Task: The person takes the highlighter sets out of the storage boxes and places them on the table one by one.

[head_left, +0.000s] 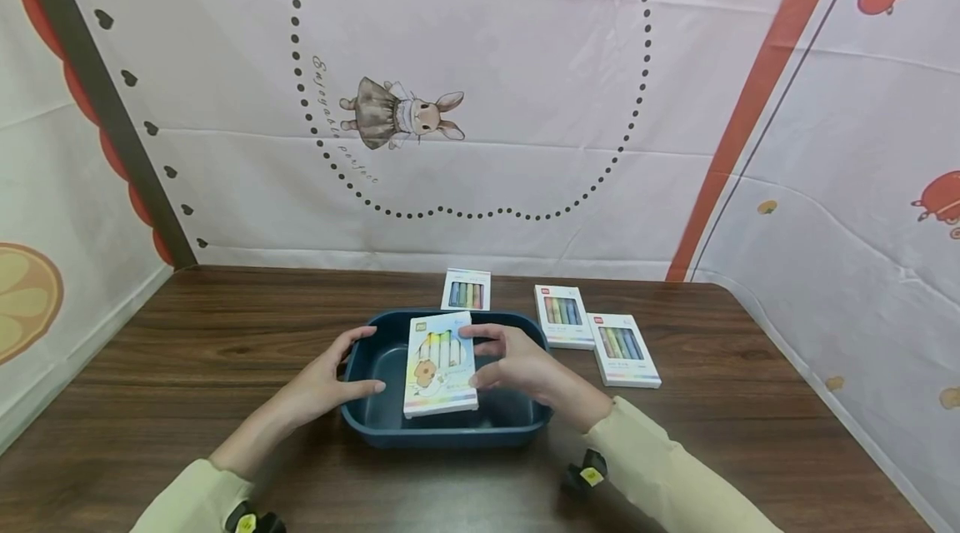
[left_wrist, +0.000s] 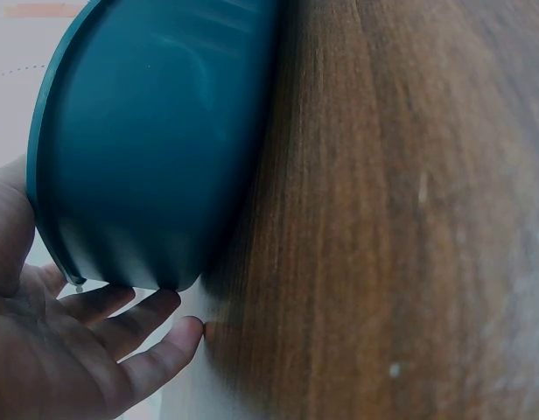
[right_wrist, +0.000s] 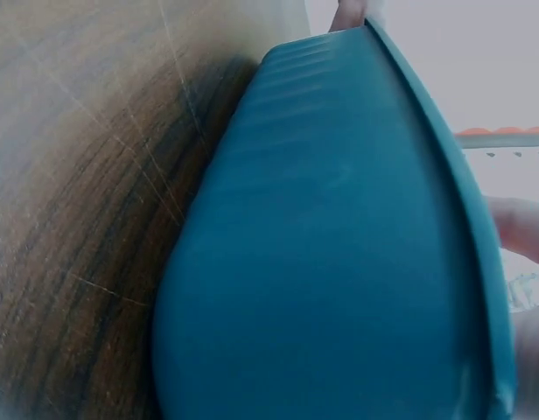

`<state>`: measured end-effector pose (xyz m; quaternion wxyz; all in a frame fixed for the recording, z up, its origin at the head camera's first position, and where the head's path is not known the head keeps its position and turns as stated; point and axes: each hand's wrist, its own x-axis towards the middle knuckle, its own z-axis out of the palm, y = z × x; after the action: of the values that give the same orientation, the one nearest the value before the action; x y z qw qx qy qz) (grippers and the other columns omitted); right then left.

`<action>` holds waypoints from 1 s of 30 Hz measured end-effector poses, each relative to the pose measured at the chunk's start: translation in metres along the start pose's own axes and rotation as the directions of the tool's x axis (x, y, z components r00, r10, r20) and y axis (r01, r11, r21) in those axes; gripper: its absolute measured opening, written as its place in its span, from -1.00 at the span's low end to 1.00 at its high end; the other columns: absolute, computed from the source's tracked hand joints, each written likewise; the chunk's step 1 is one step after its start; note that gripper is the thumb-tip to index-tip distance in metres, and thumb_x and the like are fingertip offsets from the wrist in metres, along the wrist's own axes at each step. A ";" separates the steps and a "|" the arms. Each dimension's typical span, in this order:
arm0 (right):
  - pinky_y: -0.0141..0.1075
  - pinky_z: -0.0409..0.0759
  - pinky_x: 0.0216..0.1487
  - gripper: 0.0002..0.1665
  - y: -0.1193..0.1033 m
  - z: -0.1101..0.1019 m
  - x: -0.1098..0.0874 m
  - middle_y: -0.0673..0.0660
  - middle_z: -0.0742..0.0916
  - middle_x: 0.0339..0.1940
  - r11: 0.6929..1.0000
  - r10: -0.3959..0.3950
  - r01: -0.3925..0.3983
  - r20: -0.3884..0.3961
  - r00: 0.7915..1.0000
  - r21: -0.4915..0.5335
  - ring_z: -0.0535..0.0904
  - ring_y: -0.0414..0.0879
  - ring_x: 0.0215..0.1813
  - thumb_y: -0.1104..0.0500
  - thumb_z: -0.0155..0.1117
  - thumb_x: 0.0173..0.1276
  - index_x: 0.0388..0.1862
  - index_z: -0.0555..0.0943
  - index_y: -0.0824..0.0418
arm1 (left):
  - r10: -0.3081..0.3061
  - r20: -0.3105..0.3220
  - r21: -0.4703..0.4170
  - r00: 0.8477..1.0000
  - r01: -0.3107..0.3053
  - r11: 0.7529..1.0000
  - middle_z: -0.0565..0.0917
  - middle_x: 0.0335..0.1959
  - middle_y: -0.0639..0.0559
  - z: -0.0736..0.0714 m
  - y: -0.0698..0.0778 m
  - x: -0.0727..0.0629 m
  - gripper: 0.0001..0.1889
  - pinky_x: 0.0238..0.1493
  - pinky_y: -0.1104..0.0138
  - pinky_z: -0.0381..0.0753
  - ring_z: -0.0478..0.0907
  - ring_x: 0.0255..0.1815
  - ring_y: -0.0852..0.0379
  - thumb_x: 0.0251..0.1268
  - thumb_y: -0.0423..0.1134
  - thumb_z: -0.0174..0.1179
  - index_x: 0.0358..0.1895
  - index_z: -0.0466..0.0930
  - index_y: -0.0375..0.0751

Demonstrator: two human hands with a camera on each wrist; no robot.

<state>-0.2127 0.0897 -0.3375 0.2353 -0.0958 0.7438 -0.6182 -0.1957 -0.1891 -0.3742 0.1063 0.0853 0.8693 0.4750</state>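
A dark blue plastic basin [head_left: 442,438] stands on the wooden table. My left hand [head_left: 333,375] is at its left end, thumb over the rim and fingertips against the outer wall [left_wrist: 138,175]. My right hand [head_left: 513,362] pinches the right edge of a white box of colour sticks [head_left: 441,400], its index finger near the top and its thumb lower down. A cartoon animal and a row of pale sticks with yellow-green tips show on the front. The box tilts over the inside of the basin. From the right wrist, the basin's outer wall [right_wrist: 322,219] covers most of the view.
Behind the basin lies another white box [head_left: 467,276] with a window of coloured sticks. Two similar boxes, one [head_left: 562,340] close to the basin's right end and one [head_left: 630,375] beside it, lie to the right. A printed cloth [head_left: 525,183] hangs behind the table [head_left: 187,366].
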 end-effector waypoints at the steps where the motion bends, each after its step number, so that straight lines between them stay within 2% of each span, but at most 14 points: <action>1: -0.17 0.61 -0.20 -0.27 -0.001 -0.001 -0.001 0.30 0.53 0.07 1.000 0.000 0.000 0.001 1.000 0.002 0.59 -0.04 -0.17 0.53 0.26 -0.03 0.20 0.40 0.26 | 0.000 -0.001 0.003 1.000 0.000 1.000 0.01 0.39 -0.30 0.000 0.000 0.000 -0.17 0.09 -0.21 0.27 -0.04 0.32 -0.46 0.08 -0.03 0.28 0.36 0.00 -0.06; 12: -0.16 0.60 -0.16 -0.26 -0.006 -0.009 -0.010 0.31 0.52 0.10 0.999 -0.015 0.015 0.018 1.000 0.045 0.59 -0.05 -0.18 0.54 0.23 0.00 0.24 0.34 0.30 | 0.013 -0.001 -0.004 1.000 -0.013 1.000 0.01 0.39 -0.30 0.000 -0.001 0.001 -0.18 0.10 -0.23 0.23 -0.06 0.32 -0.46 0.09 -0.05 0.28 0.36 0.00 -0.08; 19: -0.17 0.59 -0.12 -0.26 -0.007 -0.016 -0.018 0.31 0.53 0.07 0.999 -0.019 0.017 0.028 0.999 0.040 0.59 -0.04 -0.18 0.52 0.22 0.04 0.25 0.30 0.30 | 0.017 -0.001 -0.016 1.000 -0.017 1.000 0.00 0.39 -0.31 0.000 -0.002 0.000 -0.18 0.09 -0.19 0.28 -0.06 0.32 -0.46 0.08 -0.06 0.28 0.36 0.01 -0.08; 30: -0.29 0.58 -0.20 -0.23 -0.012 -0.021 -0.034 0.34 0.48 0.13 0.999 -0.039 0.035 0.081 0.996 0.040 0.58 -0.07 -0.19 0.47 0.22 0.07 0.30 0.22 0.31 | 0.013 -0.005 -0.006 1.000 -0.013 1.000 -0.01 0.39 -0.33 0.000 -0.001 0.000 -0.18 0.08 -0.21 0.28 -0.07 0.32 -0.47 0.08 -0.06 0.28 0.36 0.00 -0.07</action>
<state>-0.1946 0.1202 -0.3149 0.2559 -0.1304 0.7197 -0.6321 -0.1962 -0.1899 -0.3754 0.1015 0.0893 0.8676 0.4785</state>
